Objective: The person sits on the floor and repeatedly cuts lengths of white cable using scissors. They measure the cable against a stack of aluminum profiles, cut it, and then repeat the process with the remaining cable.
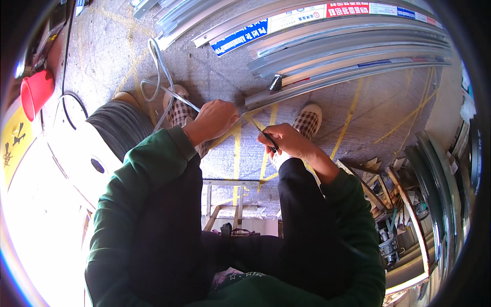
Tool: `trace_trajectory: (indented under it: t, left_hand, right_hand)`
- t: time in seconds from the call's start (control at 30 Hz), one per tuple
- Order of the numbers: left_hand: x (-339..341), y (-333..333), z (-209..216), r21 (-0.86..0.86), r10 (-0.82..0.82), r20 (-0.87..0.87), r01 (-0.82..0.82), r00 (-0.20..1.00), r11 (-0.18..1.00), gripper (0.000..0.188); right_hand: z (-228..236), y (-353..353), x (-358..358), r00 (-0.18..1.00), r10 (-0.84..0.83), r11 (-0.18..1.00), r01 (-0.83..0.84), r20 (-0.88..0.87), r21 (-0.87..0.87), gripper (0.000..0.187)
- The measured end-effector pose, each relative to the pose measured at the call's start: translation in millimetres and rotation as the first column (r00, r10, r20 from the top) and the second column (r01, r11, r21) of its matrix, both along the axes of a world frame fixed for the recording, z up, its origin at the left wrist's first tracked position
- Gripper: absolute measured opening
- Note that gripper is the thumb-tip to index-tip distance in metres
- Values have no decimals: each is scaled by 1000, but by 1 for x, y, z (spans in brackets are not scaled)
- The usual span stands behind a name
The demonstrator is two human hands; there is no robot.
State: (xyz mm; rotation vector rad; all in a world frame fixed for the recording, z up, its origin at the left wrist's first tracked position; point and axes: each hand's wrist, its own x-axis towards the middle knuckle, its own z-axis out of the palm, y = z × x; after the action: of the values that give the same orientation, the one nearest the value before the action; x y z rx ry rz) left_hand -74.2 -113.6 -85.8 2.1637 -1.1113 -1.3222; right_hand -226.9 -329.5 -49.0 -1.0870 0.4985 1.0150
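Note:
My left hand [216,118] is closed around a thin grey strip [190,104], whose loose loops trail off toward the far left. It is held near the end of a long aluminium profile [286,91] lying on the floor. In my right hand [292,141] is a pair of scissors [270,141] with dark handles, their thin blades slanting toward my left fingers. A small gap shows between the two hands. Whether the blades touch the strip I cannot tell.
More aluminium profiles [353,38] lie across the far side. To my left are a large spool of dark grey strip [120,125] and a red bucket [37,93]. A rusty metal frame [409,210] with clutter stands at right. My checkered shoes [308,121] flank the hands.

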Motion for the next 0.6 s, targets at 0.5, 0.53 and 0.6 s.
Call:
trace_trajectory:
  t: [0.5,0.53,0.6]
  left_hand:
    - [4,-4,5,69,21,-117,-13,993,998,17]
    - [4,-4,4,66,27,-123,-19,992,998,17]
    - [3,-4,3,68,40,-141,-31,989,997,17]
  right_hand:
    - [-22,20,22,999,-33,993,37,38,-112,33]
    - [-22,21,20,998,-46,991,50,35,-122,33]
    - [-24,24,19,997,-7,985,21,81,-174,33]
